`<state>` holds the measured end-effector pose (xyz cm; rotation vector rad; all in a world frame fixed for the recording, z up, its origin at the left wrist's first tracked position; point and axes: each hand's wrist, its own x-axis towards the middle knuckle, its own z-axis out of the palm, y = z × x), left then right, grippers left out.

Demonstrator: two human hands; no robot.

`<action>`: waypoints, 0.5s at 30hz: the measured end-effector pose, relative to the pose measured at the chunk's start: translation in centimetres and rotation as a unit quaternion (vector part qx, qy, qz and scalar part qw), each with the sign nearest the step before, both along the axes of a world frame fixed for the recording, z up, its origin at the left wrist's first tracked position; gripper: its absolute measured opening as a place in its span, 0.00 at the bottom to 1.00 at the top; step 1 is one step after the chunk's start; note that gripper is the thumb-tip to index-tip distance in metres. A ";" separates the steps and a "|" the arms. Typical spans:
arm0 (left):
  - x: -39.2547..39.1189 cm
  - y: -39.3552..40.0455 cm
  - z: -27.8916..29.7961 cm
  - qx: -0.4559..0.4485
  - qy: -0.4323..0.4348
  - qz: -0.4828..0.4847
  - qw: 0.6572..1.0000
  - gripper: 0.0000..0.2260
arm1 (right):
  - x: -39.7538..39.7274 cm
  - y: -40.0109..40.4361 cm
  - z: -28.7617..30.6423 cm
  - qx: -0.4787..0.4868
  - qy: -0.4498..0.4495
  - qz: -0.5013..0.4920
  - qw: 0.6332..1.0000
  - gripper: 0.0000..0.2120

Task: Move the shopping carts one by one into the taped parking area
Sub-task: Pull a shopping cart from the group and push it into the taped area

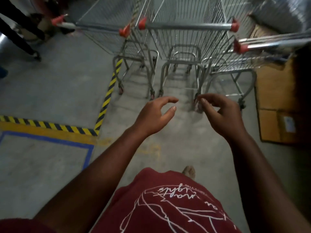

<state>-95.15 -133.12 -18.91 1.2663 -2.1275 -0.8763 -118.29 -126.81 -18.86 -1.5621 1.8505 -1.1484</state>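
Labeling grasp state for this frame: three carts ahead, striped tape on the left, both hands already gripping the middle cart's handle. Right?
Not quite. The head view shows both hands empty: the left hand and right hand hang open, fingers curled, well short of the middle cart's handle. Three carts ahead and striped tape on the left are correct.

Three wire shopping carts [185, 41] are being faced side by side on the concrete floor [50, 91], beside yellow-and-black tape [107, 95], while an empty left hand [154, 115] and right hand [222, 113] are being held out, fingers loosely curled.
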 end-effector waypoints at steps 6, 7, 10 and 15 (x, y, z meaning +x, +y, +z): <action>-7.7 -6.8 1.1 -0.001 0.003 0.012 1.000 0.12 | -8.0 -8.0 1.4 -0.016 0.018 -0.004 1.000 0.09; -8.9 -8.2 1.1 0.003 0.002 0.010 1.000 0.13 | -8.8 -9.3 1.3 -0.019 0.014 -0.009 1.000 0.09; -11.8 -12.6 0.6 0.001 0.004 -0.004 1.000 0.13 | -10.9 -13.5 0.2 -0.018 0.015 -0.024 0.999 0.10; -16.0 -20.8 -0.1 0.010 0.000 -0.046 0.999 0.15 | -14.8 -19.8 -1.6 -0.012 0.073 -0.059 0.996 0.17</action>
